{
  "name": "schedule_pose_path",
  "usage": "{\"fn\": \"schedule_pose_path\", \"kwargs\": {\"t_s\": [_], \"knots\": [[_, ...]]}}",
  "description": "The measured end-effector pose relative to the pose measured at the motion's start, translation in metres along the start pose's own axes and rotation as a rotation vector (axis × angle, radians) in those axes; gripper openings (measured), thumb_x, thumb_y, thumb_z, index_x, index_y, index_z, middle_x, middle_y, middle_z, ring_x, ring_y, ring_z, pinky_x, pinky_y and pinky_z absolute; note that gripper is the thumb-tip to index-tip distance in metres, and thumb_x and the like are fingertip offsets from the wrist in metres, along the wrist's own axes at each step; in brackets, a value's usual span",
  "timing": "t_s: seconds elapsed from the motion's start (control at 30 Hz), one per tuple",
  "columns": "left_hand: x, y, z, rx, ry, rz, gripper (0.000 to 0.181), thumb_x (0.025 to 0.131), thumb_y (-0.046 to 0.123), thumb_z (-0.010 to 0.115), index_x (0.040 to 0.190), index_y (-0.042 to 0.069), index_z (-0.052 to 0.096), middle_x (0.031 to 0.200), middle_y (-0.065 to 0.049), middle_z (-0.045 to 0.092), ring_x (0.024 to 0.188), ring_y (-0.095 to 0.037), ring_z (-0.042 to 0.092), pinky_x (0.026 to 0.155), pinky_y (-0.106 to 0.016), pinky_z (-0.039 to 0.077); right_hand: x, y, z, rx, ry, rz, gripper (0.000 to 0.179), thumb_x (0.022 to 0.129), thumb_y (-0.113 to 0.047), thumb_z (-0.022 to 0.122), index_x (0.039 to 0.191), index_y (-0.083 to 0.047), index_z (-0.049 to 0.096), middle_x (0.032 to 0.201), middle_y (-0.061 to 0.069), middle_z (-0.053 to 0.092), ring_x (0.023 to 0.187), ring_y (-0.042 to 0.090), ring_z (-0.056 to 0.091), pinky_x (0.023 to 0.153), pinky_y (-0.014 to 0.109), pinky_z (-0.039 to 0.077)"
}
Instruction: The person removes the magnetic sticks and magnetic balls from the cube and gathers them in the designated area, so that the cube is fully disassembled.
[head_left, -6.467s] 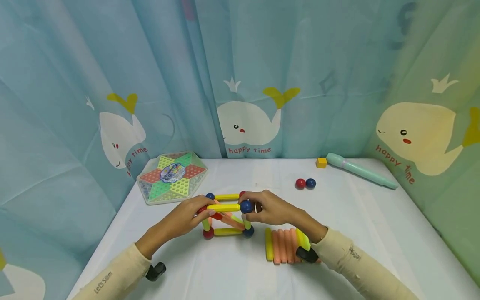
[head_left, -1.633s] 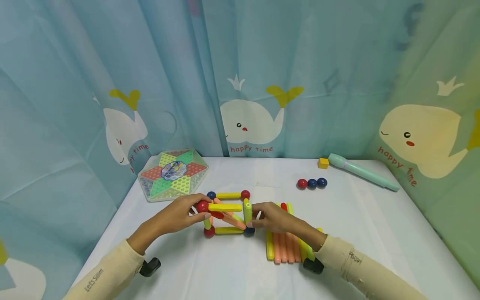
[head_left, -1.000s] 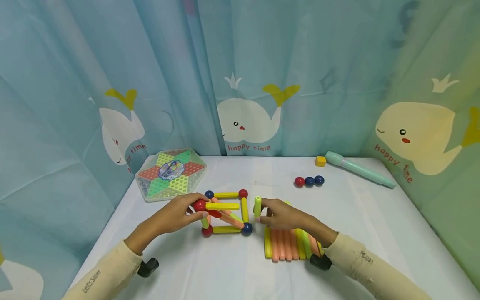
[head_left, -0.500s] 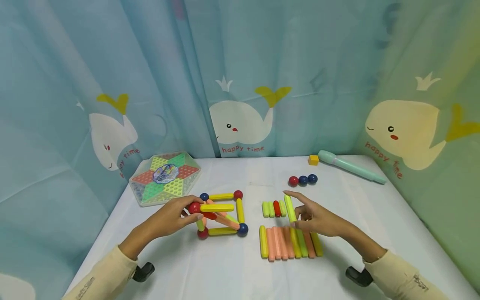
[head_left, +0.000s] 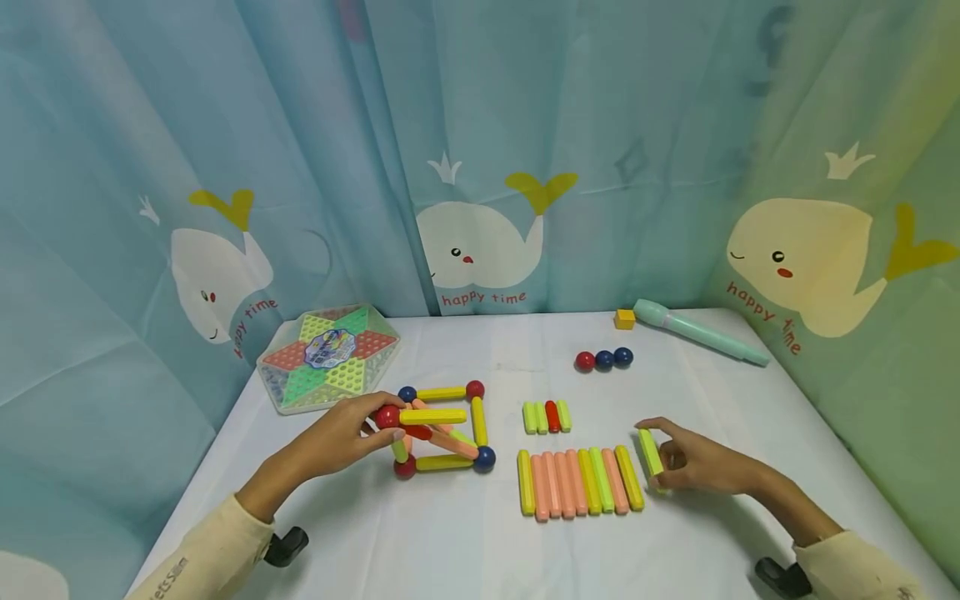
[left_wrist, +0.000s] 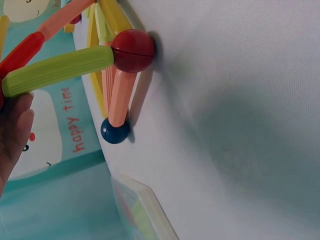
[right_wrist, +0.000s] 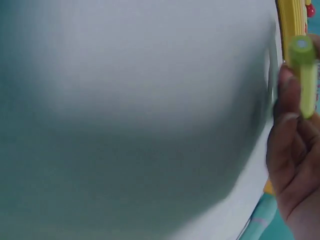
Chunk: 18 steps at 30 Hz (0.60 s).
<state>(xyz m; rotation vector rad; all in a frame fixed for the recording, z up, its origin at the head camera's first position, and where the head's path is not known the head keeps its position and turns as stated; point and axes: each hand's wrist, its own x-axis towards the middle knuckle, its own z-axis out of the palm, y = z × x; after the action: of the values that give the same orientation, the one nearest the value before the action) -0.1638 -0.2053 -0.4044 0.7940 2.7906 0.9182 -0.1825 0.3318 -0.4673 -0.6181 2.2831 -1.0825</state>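
Note:
A frame of magnetic rods and balls stands on the table, with a yellow rod (head_left: 442, 462) along its near bottom edge and a blue ball (head_left: 484, 458) at the near right corner. My left hand (head_left: 337, 433) holds its raised red ball (head_left: 387, 417), from which another yellow rod (head_left: 432, 416) sticks out to the right with a free end. In the left wrist view, fingers sit by the top of a green upright rod (left_wrist: 60, 70). My right hand (head_left: 697, 462) pinches a yellow-green rod (head_left: 650, 454) just right of the row of long rods (head_left: 573, 483).
Several short rods (head_left: 552, 417) lie in a row behind the long ones. Farther back are one red and two blue balls (head_left: 603, 360), a yellow cube (head_left: 625, 320) and a teal pen-shaped object (head_left: 701, 336). A star-patterned board game box (head_left: 322, 358) lies back left.
The blue ball from the raised right corner now lies by the two loose balls. My right hand has taken the yellow-green upright off and carried it right. My left hand keeps its hold.

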Motion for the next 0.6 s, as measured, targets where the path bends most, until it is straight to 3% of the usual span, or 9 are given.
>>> {"fn": "schedule_pose_path", "kwargs": {"t_s": [0.2,0.6], "knots": [[0.0000,-0.0007,0.0003,-0.006,-0.003,-0.015,0.042,0.097,0.037,0.067,0.131,0.013,0.061,0.115,0.003,0.068,0.093,-0.009,0.062,0.080,-0.020,0.055,0.0024,-0.0017,0.0048,-0.105,-0.005,-0.004,0.076,0.090,-0.025,0.076,0.147,0.001,0.032,0.079,0.002,0.058,0.065,0.007,0.051,0.058,0.025,0.042],[0.0010,-0.0007,0.0006,0.002,-0.004,-0.018,0.040,0.097,0.036,0.068,0.130,0.016,0.061,0.116,0.003,0.068,0.093,-0.009,0.062,0.080,-0.020,0.055,0.0045,-0.0051,0.0046,-0.106,-0.070,-0.047,0.087,0.081,-0.024,0.083,0.146,0.006,0.034,0.087,0.003,0.060,0.074,0.005,0.054,0.065,0.024,0.043]]}}
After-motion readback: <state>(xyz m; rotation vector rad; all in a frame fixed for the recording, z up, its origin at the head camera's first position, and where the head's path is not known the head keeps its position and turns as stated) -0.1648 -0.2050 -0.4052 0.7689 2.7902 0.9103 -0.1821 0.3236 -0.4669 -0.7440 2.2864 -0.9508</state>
